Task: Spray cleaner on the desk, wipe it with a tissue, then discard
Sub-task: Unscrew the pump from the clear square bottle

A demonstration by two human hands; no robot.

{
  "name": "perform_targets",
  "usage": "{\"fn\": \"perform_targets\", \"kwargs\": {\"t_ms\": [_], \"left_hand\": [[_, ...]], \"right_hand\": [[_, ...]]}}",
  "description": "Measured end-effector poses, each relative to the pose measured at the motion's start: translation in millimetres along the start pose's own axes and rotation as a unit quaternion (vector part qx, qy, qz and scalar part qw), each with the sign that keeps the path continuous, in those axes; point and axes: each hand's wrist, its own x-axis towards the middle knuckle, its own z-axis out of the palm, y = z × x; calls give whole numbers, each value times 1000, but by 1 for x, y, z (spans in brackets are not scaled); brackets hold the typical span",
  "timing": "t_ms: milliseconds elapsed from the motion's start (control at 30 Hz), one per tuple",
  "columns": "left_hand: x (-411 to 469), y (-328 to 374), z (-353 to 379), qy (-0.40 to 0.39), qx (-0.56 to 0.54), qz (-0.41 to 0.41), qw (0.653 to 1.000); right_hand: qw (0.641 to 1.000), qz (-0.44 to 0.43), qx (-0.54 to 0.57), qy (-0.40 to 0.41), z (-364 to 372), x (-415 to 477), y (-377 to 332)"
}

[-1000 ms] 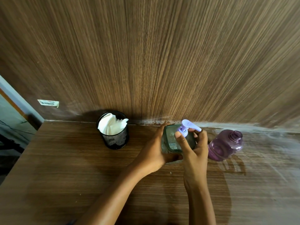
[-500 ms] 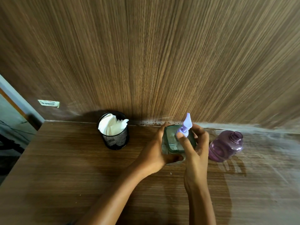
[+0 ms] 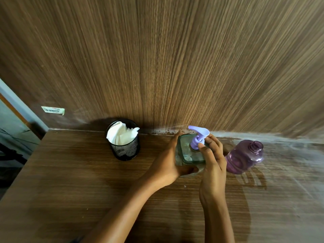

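Left hand [image 3: 166, 162] wraps the clear cleaner bottle [image 3: 188, 156], standing at the back edge of the desk [image 3: 87, 172], to steady it while right hand [image 3: 213, 165] pinches its lilac pump [image 3: 199, 132] collar, apparently twisting the nozzle ready for dispensing.

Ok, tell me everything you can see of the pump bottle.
The pump bottle is clear and green-tinted, glass or plastic, with square shoulders and a lilac pump head whose spout points left. It seems to stand upright on the desk by the back wall. The left hand grips its body from the left; the right hand pinches the pump's neck.
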Motion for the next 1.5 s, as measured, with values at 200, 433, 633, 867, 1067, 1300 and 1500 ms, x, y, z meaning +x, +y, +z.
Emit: {"fn": "perform_targets", "kwargs": {"t_ms": [200,433,633,867,1067,1300,1500], "left_hand": [[1,-1,1,11,26,-7,1000],[0,-6,0,7,37,-11,999],[1,-11,0,14,47,-25,998],[1,-4,0,13,50,-30,998],[-1,-8,-1,10,32,-31,999],[0,-9,1,17,27,-33,999],[0,-6,2,17,19,-35,999]], "right_hand": [[1000,0,-9,-1,0,-2,1],[1000,2,-12,-1,-1,-2,-1],[1000,-8,0,-18,-1,0,-2],[998,-15,-51,-12,0,-2,-1],[999,6,-44,-13,-1,-2,0],[999,9,26,-33,-3,-1,-3],[999,19,-28,-15,-1,-2,-1]]}}
